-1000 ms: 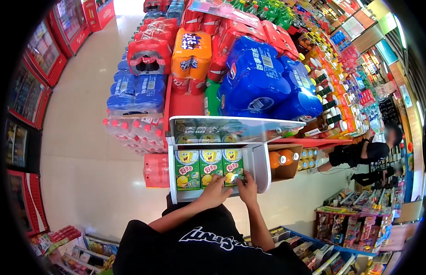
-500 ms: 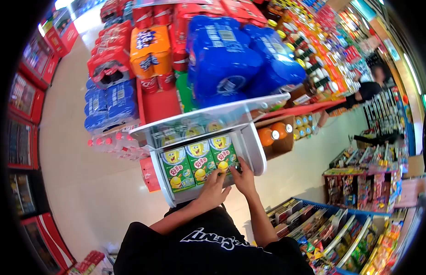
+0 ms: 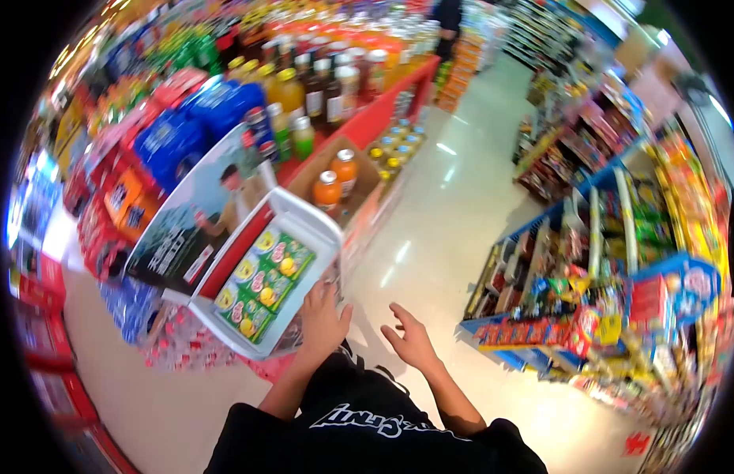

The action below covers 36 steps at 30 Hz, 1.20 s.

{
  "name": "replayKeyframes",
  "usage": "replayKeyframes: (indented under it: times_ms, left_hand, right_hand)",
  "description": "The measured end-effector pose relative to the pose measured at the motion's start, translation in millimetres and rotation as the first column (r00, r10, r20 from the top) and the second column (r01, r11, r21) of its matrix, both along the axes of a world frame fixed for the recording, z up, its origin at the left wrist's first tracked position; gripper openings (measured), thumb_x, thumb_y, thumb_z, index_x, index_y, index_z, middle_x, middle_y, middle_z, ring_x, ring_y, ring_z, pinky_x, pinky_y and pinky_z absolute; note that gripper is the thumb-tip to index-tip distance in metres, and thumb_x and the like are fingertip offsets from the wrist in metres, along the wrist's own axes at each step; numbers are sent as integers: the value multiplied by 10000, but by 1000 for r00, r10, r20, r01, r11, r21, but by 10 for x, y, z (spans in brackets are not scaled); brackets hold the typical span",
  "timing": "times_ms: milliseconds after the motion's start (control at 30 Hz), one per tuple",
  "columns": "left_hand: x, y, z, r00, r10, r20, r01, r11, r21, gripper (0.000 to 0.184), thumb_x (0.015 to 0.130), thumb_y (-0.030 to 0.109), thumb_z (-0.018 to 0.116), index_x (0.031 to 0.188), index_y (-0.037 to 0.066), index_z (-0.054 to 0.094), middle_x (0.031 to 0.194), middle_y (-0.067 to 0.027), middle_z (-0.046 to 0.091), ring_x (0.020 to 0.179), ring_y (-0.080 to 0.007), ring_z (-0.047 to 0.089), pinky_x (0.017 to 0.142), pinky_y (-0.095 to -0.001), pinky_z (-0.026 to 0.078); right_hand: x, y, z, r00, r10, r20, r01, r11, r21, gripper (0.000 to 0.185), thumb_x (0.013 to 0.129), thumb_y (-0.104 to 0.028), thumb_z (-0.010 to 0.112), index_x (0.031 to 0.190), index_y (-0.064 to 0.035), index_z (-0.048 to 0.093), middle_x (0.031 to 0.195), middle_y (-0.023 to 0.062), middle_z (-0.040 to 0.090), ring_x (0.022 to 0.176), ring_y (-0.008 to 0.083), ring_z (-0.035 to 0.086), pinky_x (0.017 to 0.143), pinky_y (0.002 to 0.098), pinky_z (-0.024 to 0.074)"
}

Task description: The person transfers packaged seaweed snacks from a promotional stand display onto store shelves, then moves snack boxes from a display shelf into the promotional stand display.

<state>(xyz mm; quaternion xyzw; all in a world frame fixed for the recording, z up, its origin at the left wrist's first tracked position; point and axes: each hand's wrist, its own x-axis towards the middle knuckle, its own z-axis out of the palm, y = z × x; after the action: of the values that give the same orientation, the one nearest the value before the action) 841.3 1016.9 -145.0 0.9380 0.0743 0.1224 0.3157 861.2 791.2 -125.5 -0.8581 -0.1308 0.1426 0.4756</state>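
Pointing to 10 o'clock: the boxes (image 3: 262, 283) in the tray (image 3: 318, 229), with left hand (image 3: 323, 322) and right hand (image 3: 415, 341) off them!
Each box runs long from 10 to 4 o'clock, cartoon-face end at 10, while the row of three climbs from 7 toward 1. And what a swing: half a second ago both hands met over the row's right end; now they're parted, the view has swung round, and tray and boxes sit slanted to the left, the three in place. Left fingers are stretched out, released, just beside the tray's 4 o'clock side; I can't tell whether they brush it. Right fingers are spread and loose, holding nothing, well apart from the tray. From either hand, the boxes lie at about 10 o'clock.
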Motion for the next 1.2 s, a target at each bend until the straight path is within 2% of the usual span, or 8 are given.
replayKeyframes:
  times_ms: [33,167,300,467,767,933,1100,1200]
  left_hand:
    - [-50,-147,16,997,-65,37,61,994,87,620,877,292,756,1360,-44,559,1425,-266,484,1340,-451,451,1113,-540,381]
    - [-330,-923,25,918,-394,-55,390,918,-74,638,899,312,750,1370,-63,540,1426,-305,485,1316,-466,486,1120,-510,395]
    - [-744,-1794,-58,685,-727,-35,708,677,-200,588,907,264,740,1359,-62,552,1392,-294,529,1318,-454,504,1114,-485,417]
    - [-1210,-2754,114,411,-912,10,891,399,-216,503,899,142,716,1340,-48,568,1374,-276,547,1270,-443,548,1077,-480,456]
    - [-1564,-3874,107,11,-996,84,968,-10,-252,459,911,111,700,1332,-15,569,1346,-241,555,1206,-441,578,1042,-458,484]
    - [-1676,-4752,-89,-116,-990,78,953,-133,-271,421,919,90,694,1314,-6,584,1328,-228,572,1218,-419,586,1037,-443,496]
    - [-1834,-5926,86,-206,-955,212,915,-265,-306,395,932,43,661,1317,-2,584,1326,-209,579,1238,-403,578,1048,-425,490]
    - [-1844,-6592,313,-233,-944,233,904,-298,-305,394,948,19,626,1337,2,566,1330,-205,577,1243,-396,576,1049,-427,488]
  right_hand:
    - [-181,-216,-66,998,-60,9,60,998,-7,584,962,-259,705,1436,30,523,1463,257,558,1274,403,609,999,436,565]
    - [-966,-964,-116,950,-310,-27,310,951,-3,592,958,-258,720,1439,37,540,1404,256,610,1240,359,646,973,404,573]
    - [-1776,-1491,-67,847,-530,-36,531,846,40,579,956,-241,724,1430,42,546,1362,264,635,1220,348,661,946,392,581]
    - [-2548,-1958,31,673,-739,-31,735,662,148,546,952,-231,718,1399,39,563,1305,275,660,1164,385,682,910,407,584]
    - [-3399,-2627,-251,333,-939,-84,933,316,172,556,946,-214,752,1412,27,568,1199,262,699,1039,276,725,866,365,591]
    - [-3608,-3286,-208,231,-958,-173,967,206,152,545,945,-202,750,1407,25,575,1201,245,702,1029,281,729,870,368,594]
    - [-3733,-4308,-81,167,-983,75,984,171,51,474,969,-193,705,1373,29,595,1188,229,711,1043,288,731,879,374,588]
    - [-3713,-4904,254,153,-987,45,988,153,4,402,987,-177,673,1336,16,621,1147,205,718,1010,272,726,867,372,576]
